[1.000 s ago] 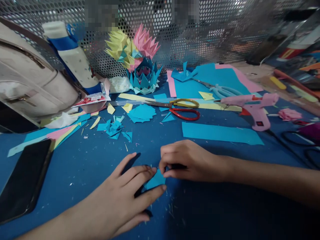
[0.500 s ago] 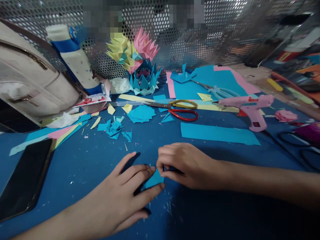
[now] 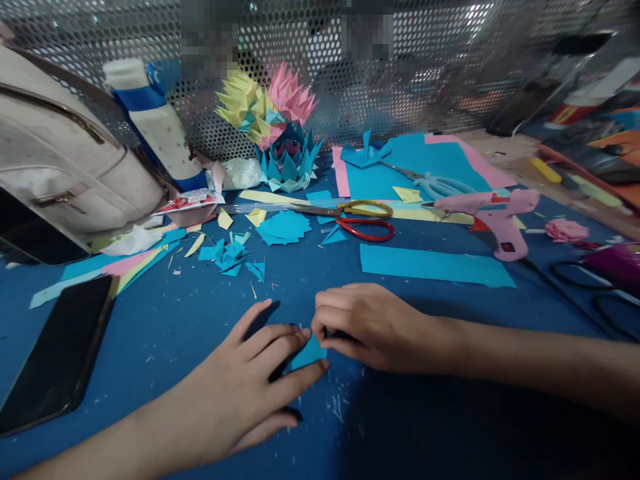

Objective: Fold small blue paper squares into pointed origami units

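Note:
A small piece of blue paper (image 3: 311, 355) lies on the blue tabletop, partly covered by my hands. My left hand (image 3: 265, 377) rests with spread fingers over it, the fingertips pressing it down. The fingers of my right hand (image 3: 357, 327) are curled and pinched at the paper's upper right edge. Just beyond, folded blue paper pieces (image 3: 230, 257) sit in a loose heap. A stack of blue paper squares (image 3: 285, 228) is behind them, and a long blue paper strip (image 3: 435, 265) lies beyond my right hand.
Scissors (image 3: 367, 230) with red and yellow handles and a pink glue gun (image 3: 505, 220) lie farther back. A folded paper flower (image 3: 287, 157) stands near the perforated metal panel (image 3: 370, 87). At left are a phone (image 3: 55, 353), a bottle (image 3: 155, 127) and a bag (image 3: 65, 160).
The view has shifted slightly. Both hands keep nearly the same pose on the blue paper, and nothing has been picked up or let go.

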A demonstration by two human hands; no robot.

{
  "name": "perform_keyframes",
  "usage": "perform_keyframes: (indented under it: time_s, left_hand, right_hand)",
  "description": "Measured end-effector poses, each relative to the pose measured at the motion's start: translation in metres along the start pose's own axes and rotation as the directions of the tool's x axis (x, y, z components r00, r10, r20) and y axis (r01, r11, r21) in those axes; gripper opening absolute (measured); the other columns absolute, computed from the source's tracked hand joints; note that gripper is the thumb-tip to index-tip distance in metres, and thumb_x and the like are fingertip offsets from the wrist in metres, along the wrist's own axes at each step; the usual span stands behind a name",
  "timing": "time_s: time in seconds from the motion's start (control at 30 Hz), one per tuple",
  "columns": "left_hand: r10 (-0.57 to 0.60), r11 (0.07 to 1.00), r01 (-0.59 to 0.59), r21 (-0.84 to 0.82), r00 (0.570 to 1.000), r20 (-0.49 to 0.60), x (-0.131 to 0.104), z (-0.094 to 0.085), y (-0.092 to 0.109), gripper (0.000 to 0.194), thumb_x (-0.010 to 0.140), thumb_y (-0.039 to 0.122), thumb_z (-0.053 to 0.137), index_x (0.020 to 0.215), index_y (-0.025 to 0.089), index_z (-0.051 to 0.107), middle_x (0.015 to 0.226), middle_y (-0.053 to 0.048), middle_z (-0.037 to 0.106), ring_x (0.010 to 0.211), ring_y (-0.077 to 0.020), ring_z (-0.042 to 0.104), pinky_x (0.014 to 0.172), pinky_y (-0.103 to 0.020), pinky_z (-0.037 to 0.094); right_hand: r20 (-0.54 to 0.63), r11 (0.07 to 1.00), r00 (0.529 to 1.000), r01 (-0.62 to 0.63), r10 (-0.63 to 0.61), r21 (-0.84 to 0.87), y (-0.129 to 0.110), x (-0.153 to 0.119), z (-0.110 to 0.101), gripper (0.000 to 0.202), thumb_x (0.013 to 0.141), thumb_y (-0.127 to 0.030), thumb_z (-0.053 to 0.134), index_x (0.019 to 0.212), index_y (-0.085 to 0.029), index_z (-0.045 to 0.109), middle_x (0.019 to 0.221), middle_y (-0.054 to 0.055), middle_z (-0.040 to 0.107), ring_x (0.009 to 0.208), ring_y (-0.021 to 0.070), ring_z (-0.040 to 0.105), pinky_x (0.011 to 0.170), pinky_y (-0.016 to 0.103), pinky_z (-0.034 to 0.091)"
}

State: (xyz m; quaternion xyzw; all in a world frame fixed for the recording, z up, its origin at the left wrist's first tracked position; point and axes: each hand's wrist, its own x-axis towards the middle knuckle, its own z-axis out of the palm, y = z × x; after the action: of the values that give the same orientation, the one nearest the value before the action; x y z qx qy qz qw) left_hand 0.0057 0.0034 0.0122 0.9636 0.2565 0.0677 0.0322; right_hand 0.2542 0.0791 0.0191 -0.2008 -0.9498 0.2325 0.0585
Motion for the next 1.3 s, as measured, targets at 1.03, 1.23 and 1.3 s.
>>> perform_keyframes:
  time_s: [1.03,1.23,1.3]
  left_hand:
    - [0.048,0.991,-0.043,0.125,0.998,-0.038,0.0,0.0028,0.0016,0.049,0.107,0.046,0.031,0.143,0.018,0.05,0.135,-0.009,0.058,0.128,-0.0258,0.046,0.122,-0.054,-0.004]
    - [0.031,0.997,-0.03,0.071,0.999,-0.018,-0.0015,0.0038,-0.0001,0.05,0.106,0.048,0.033,0.147,0.022,0.045,0.138,-0.007,0.056,0.129,-0.0246,0.045,0.122,-0.051,-0.005]
    - [0.03,0.998,-0.029,0.055,0.999,-0.017,-0.0013,0.0046,-0.0007,0.049,0.106,0.047,0.035,0.147,0.022,0.045,0.138,-0.007,0.055,0.129,-0.0246,0.045,0.122,-0.051,-0.004]
  right_hand:
    - [-0.007,0.992,0.997,0.073,-0.074,-0.099,0.005,0.001,0.0066,0.007,0.095,-0.026,0.061,0.094,-0.019,0.06,0.093,0.001,0.062,0.079,0.0162,0.054,0.069,0.028,0.036]
    - [-0.008,0.995,0.998,0.069,-0.07,-0.072,0.0069,0.001,0.0068,0.006,0.094,-0.024,0.062,0.094,-0.019,0.061,0.093,0.001,0.062,0.08,0.0156,0.055,0.068,0.027,0.035]
    - [-0.006,0.994,0.997,0.078,-0.079,-0.073,0.007,0.001,0.0065,0.005,0.094,-0.024,0.062,0.094,-0.019,0.061,0.093,0.001,0.063,0.08,0.0156,0.055,0.069,0.027,0.035]
